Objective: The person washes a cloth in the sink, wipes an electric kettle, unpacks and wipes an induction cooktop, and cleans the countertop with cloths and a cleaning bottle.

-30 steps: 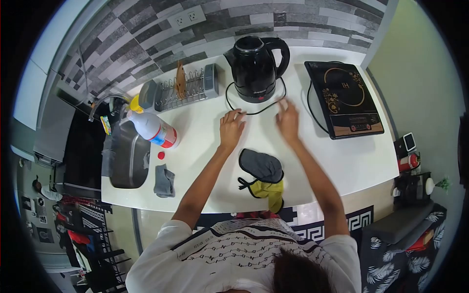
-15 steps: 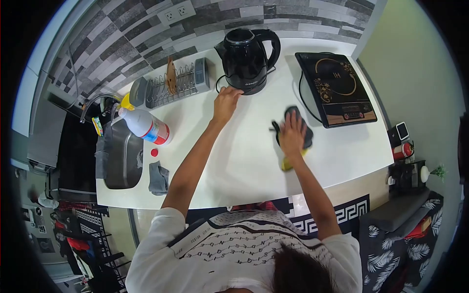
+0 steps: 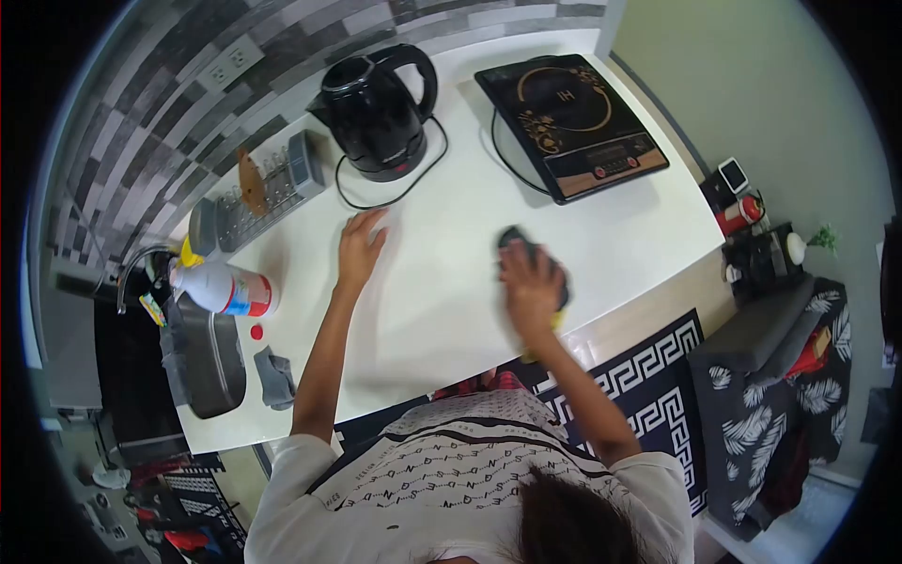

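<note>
My right hand (image 3: 529, 289) lies over a dark grey and yellow cleaning cloth (image 3: 562, 282) on the white counter (image 3: 432, 273), its fingers bent on top; motion blurs the cloth's outline. Farther left, my left hand (image 3: 360, 249) is open and holds nothing, thumb apart from the fingers. It is low at the counter, just in front of the black electric kettle's cord (image 3: 383, 205); whether it touches the surface I cannot tell. The black electric kettle (image 3: 376, 117) stands upright behind that hand. A black induction cooktop (image 3: 573, 122) sits at the right rear.
At the left are a steel sink (image 3: 214, 376), a large white bottle (image 3: 221, 287), a red cap (image 3: 256, 332) and a grey cloth (image 3: 274, 378). A wire dish rack (image 3: 268, 197) stands by the tiled wall. The counter's front edge runs before my body.
My left hand has come off the kettle's base and moved toward me. The right hand has slid the cloth nearer the front edge, away from the cooktop. The view has turned.
</note>
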The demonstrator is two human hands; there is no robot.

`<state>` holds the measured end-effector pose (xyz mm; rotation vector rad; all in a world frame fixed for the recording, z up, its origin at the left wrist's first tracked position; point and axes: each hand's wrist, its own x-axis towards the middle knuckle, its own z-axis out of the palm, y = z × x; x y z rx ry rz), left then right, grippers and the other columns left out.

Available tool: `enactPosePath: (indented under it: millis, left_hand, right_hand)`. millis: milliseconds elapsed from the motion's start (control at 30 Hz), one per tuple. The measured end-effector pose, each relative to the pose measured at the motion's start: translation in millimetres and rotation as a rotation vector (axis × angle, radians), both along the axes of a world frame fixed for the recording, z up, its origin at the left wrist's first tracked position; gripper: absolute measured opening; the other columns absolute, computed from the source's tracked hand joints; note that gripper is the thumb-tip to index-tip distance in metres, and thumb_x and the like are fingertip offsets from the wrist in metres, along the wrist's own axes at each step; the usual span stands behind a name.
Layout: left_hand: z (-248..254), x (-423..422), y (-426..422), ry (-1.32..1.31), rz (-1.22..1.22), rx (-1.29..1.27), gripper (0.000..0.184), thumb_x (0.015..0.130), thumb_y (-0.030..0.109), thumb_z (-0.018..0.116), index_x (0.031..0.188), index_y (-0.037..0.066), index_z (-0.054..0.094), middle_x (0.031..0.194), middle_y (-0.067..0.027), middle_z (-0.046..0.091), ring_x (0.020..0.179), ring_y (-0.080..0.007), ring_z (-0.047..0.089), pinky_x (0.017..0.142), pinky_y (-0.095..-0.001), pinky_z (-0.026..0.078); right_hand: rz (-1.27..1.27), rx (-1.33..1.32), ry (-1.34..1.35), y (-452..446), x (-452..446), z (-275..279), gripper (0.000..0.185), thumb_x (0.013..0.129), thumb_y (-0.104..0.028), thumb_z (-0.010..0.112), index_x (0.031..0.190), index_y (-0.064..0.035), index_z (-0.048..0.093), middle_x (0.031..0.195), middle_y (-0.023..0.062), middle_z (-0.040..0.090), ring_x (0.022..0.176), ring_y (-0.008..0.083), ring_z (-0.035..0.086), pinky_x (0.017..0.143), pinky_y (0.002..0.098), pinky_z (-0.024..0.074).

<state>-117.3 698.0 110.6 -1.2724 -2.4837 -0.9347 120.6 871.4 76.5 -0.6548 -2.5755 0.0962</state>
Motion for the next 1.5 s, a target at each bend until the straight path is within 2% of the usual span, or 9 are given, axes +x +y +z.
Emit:
enactPosePath:
  millis: [133, 233, 433, 733, 1000, 1100, 1233, 1367, 1500]
  left_hand:
    - [18.4, 50.7, -40.4, -0.090, 0.059, 0.059, 0.026, 0.078, 0.004, 0.059, 0.103, 0.007, 0.062, 0.102, -0.0087, 0.060, 0.097, -0.0239, 0.054, 0.085, -0.0330, 0.041]
    - [33.3, 80.8, -76.1, -0.152, 0.218, 0.109, 0.022, 0.079, 0.003, 0.057, 0.100, 0.006, 0.063, 0.099, -0.0092, 0.061, 0.096, -0.0231, 0.055, 0.085, -0.0327, 0.041]
    - [38.7, 116.9, -157.6, -0.072, 0.513, -0.020, 0.023, 0.079, 0.000, 0.058, 0.101, 0.005, 0.062, 0.097, -0.0110, 0.061, 0.094, -0.0261, 0.056, 0.082, -0.0359, 0.043]
    - [-4.3, 132.5, -264.5, -0.032, 0.790, -0.289, 0.062, 0.072, 0.014, 0.069, 0.128, 0.016, 0.044, 0.135, -0.0181, 0.029, 0.122, -0.0378, 0.031, 0.096, -0.0472, 0.033]
    - [-18.1, 112.9, -312.5, 0.059, 0.717, -0.286, 0.059, 0.074, 0.028, 0.066, 0.128, 0.017, 0.044, 0.128, -0.0213, 0.039, 0.113, -0.0398, 0.039, 0.091, -0.0473, 0.037]
    - [-29.9, 101.5, -337.8, -0.028, 0.702, -0.201, 0.059, 0.073, 0.032, 0.067, 0.126, 0.016, 0.047, 0.126, -0.0201, 0.040, 0.112, -0.0388, 0.040, 0.090, -0.0456, 0.038]
    - [-23.2, 95.0, -350.6, -0.113, 0.548, -0.168, 0.053, 0.073, 0.032, 0.068, 0.118, 0.010, 0.053, 0.123, -0.0160, 0.044, 0.110, -0.0355, 0.041, 0.090, -0.0444, 0.037]
    - [-3.5, 102.9, -351.1, -0.095, 0.522, -0.110, 0.056, 0.073, 0.032, 0.068, 0.121, 0.010, 0.050, 0.125, -0.0162, 0.040, 0.113, -0.0342, 0.037, 0.091, -0.0454, 0.032]
    - [1.2, 108.2, -346.7, -0.124, 0.491, -0.044, 0.052, 0.070, 0.027, 0.071, 0.116, 0.009, 0.054, 0.122, -0.0149, 0.044, 0.110, -0.0328, 0.041, 0.093, -0.0423, 0.032]
  right_hand:
    - [0.068, -0.489, 0.335, 108.6, 49.9, -3.2, 0.026, 0.077, 0.006, 0.048, 0.096, -0.0052, 0.061, 0.098, 0.0089, 0.059, 0.086, 0.0203, 0.057, 0.074, 0.0294, 0.0457]
    - [0.029, -0.895, 0.734, 200.7, 69.5, 16.5, 0.015, 0.087, -0.001, 0.047, 0.091, 0.0013, 0.061, 0.100, 0.0089, 0.063, 0.083, 0.0140, 0.059, 0.080, 0.0265, 0.0450]
    - [-0.648, -0.090, -0.439, 349.3, 111.3, -22.3, 0.061, 0.086, -0.056, 0.037, 0.135, -0.0198, 0.034, 0.139, 0.0135, 0.031, 0.126, 0.0299, 0.033, 0.100, 0.0503, 0.0249]
    - [-0.163, 0.041, -0.253, 186.9, 88.5, -25.0, 0.052, 0.089, -0.046, 0.038, 0.136, -0.0245, 0.031, 0.143, 0.0026, 0.025, 0.131, 0.0278, 0.024, 0.101, 0.0569, 0.0167]
    - [0.204, -0.152, -0.074, -161.2, 7.4, -9.9, 0.056, 0.073, -0.006, 0.055, 0.128, -0.0116, 0.043, 0.138, 0.0053, 0.035, 0.126, 0.0268, 0.034, 0.103, 0.0505, 0.0203]
    - [0.292, -0.576, 0.228, -256.7, -23.0, 4.3, 0.043, 0.074, 0.002, 0.054, 0.116, -0.0066, 0.055, 0.121, 0.0061, 0.054, 0.114, 0.0248, 0.049, 0.099, 0.0405, 0.0324]
    - [0.058, -2.103, 0.674, -236.2, -30.1, 51.8, 0.033, 0.089, -0.023, 0.048, 0.115, -0.0048, 0.055, 0.110, 0.0060, 0.057, 0.101, 0.0159, 0.054, 0.088, 0.0290, 0.0421]
    - [0.103, -1.748, 0.824, -136.7, 25.0, 48.6, 0.048, 0.091, -0.030, 0.043, 0.132, -0.0057, 0.036, 0.122, 0.0092, 0.049, 0.109, 0.0194, 0.050, 0.093, 0.0300, 0.0393]
    - [-0.367, -0.718, 0.120, -59.1, 25.2, -22.5, 0.056, 0.091, -0.044, 0.036, 0.136, -0.0128, 0.030, 0.134, 0.0128, 0.037, 0.123, 0.0267, 0.036, 0.102, 0.0418, 0.0240]
